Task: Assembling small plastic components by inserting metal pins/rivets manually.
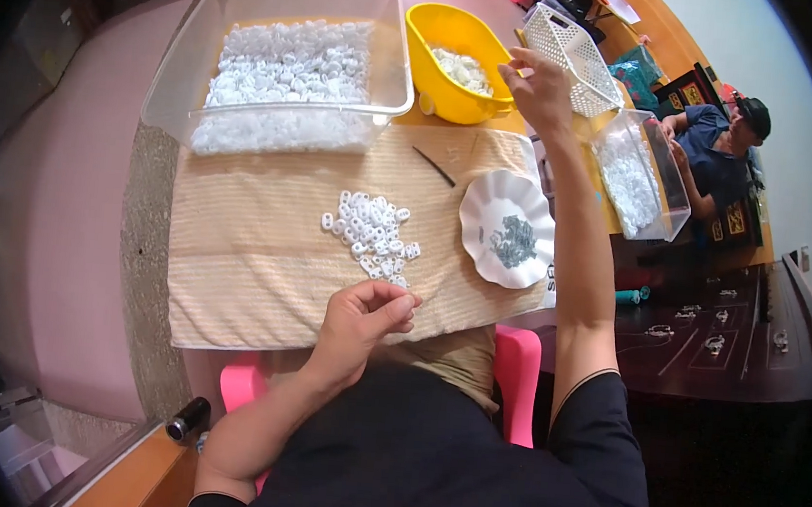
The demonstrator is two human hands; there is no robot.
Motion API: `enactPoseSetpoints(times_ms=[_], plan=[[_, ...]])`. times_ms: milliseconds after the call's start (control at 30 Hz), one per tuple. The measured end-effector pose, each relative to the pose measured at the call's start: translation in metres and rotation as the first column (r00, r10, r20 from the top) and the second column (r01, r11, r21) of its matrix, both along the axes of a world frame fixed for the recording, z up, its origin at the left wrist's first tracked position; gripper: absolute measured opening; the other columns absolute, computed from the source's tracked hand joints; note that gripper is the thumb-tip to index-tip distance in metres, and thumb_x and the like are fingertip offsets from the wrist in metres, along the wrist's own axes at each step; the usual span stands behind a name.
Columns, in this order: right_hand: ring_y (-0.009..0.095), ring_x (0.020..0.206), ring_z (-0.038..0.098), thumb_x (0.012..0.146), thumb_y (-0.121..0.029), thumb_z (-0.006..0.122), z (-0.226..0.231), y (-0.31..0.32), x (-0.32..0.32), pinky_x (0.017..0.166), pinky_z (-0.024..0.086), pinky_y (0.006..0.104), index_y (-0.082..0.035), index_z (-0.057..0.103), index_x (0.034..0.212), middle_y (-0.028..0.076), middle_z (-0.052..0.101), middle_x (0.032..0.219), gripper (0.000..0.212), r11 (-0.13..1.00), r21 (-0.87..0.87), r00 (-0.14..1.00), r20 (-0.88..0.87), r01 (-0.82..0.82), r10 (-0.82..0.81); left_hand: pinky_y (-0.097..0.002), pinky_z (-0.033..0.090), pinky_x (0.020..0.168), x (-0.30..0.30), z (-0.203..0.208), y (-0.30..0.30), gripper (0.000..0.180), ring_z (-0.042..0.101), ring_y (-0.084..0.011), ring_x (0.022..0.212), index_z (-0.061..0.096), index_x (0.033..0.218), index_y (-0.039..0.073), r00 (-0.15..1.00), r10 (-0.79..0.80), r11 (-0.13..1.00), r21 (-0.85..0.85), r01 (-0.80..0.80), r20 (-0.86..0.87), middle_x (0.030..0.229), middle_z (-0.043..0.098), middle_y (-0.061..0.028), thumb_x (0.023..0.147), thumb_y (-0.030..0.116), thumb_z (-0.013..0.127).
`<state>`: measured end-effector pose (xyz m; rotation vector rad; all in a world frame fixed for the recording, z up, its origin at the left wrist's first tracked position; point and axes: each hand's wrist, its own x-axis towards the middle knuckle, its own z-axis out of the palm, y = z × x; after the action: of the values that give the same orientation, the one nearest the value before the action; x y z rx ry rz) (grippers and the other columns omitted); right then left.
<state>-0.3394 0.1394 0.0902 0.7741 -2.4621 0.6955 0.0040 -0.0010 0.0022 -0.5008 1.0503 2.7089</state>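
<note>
My left hand (363,326) is closed in a pinch at the near end of a loose pile of small white oval plastic pieces with holes (370,227). Whatever sits between its thumb and finger is too small to make out. Stretched far forward, my right hand (539,88) hovers by the right rim of a yellow tub (470,106), its fingers loosely bent and apart, with nothing visible in them. Pale small parts (463,70) lie inside the tub. A white scalloped dish (486,203) left of my right forearm holds small grey translucent bits (514,241).
A big clear bin (393,110) of white pieces stands at the far left of the beige cloth (254,242). A thin dark stick (434,166) lies on the cloth. Beyond my right arm are a white perforated basket (574,62), another clear bin (675,194) and a seated person (711,135).
</note>
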Motion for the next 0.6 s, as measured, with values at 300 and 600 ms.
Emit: enactPoseSetpoints(times_ms=[300, 600], plan=[[0.013, 0.070, 0.062, 0.081, -0.006, 0.069, -0.025, 0.013, 0.093, 0.064, 0.050, 0.0252, 0.001, 0.069, 0.095, 0.008, 0.068, 0.082, 0.016, 0.948, 0.007, 0.858, 0.426, -0.319, 0.286, -0.0237, 0.054, 0.072, 0.001, -0.003, 0.000, 0.012, 0.063, -0.0100, 0.076, 0.064, 0.097, 0.002, 0.998, -0.026, 0.997, -0.080, 0.022, -0.051, 0.094, 0.068, -0.0069, 0.089, 0.011, 0.066], [0.017, 0.072, 0.063, 0.078, -0.006, 0.070, -0.040, 0.009, 0.118, 0.067, 0.050, 0.0295, 0.001, 0.067, 0.094, 0.011, 0.067, 0.083, 0.017, 0.927, 0.160, 0.871, 0.426, -0.338, 0.244, -0.0233, 0.054, 0.072, 0.003, -0.003, 0.003, 0.012, 0.062, -0.0099, 0.076, 0.064, 0.096, 0.001, 0.999, -0.012, 0.996, -0.087, 0.009, -0.038, 0.094, 0.068, -0.0070, 0.089, 0.011, 0.066]])
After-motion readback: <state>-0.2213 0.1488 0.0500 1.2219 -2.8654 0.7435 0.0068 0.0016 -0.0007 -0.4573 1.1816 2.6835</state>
